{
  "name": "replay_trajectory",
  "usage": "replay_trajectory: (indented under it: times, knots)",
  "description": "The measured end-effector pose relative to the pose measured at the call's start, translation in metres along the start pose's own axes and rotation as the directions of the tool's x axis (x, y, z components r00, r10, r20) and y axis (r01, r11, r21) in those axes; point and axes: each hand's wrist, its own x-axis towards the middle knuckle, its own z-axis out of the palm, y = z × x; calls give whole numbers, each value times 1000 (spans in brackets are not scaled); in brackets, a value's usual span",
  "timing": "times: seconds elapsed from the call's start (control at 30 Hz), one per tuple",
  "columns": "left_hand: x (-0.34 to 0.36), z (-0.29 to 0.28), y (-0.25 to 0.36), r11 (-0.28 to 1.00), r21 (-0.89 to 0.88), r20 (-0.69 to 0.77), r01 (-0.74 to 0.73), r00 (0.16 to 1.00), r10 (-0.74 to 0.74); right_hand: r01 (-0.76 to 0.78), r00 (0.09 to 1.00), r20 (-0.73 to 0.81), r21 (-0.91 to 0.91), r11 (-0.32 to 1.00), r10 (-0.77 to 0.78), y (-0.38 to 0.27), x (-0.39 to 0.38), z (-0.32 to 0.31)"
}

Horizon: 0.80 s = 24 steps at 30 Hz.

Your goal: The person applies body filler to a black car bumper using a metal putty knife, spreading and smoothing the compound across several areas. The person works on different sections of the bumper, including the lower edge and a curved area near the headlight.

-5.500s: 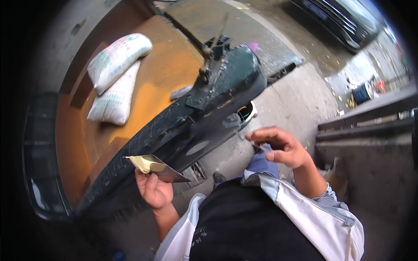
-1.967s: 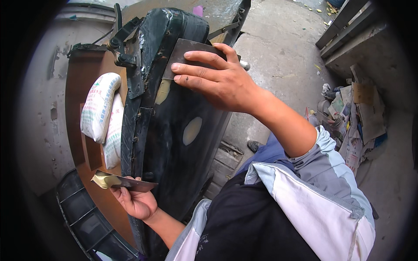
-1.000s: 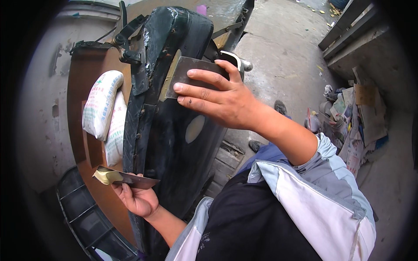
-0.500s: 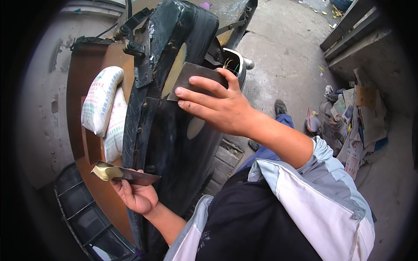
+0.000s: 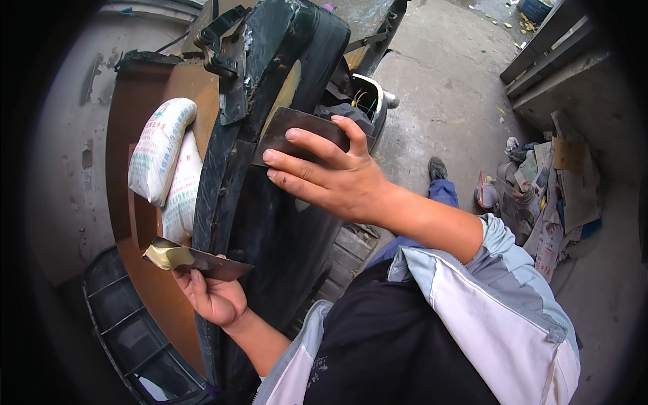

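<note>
My right hand [image 5: 337, 172] presses a dark, flat metal scraper [image 5: 278, 133] against a black-green vehicle panel [image 5: 253, 216], its fingers spread across the blade. Just beyond the blade, a pale yellow strip of filler putty [image 5: 289, 86] runs along the panel; its near part is hidden. A smaller pale patch [image 5: 301, 204] shows partly below my right hand. Lower left, my left hand [image 5: 217, 302] grips a second metal scraper [image 5: 219, 266] between thumb and fingers. A thick lump of yellow putty [image 5: 167, 256] sits on that scraper's left end.
Two white printed sacks [image 5: 162, 152] lie on a brown surface [image 5: 121, 182] left of the panel. A black ribbed frame [image 5: 131, 324] stands lower left. Wires show in a light-rimmed opening [image 5: 364, 98]. Cardboard and scraps [image 5: 547, 182] are heaped at the right wall.
My right hand and its scraper have moved toward me along the panel, covering more of its near part. The left hand stays almost in place. The whole view has shifted slightly.
</note>
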Motion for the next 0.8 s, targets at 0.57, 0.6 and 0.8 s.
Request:
replay_trajectory:
  times: [0.57,0.6,0.8]
  knots:
    - [2,7,2,1000,11,56,5,998,-6,8,1000,13,-33,999,-8,-6,-3,-4]
    - [2,6,2,1000,12,61,4,998,-5,13,1000,13,-29,999,-12,-5,-1,-3]
    - [3,-3,0,1000,18,-2,3,1000,-3,54,997,58,-13,998,-54,5,-2,-2]
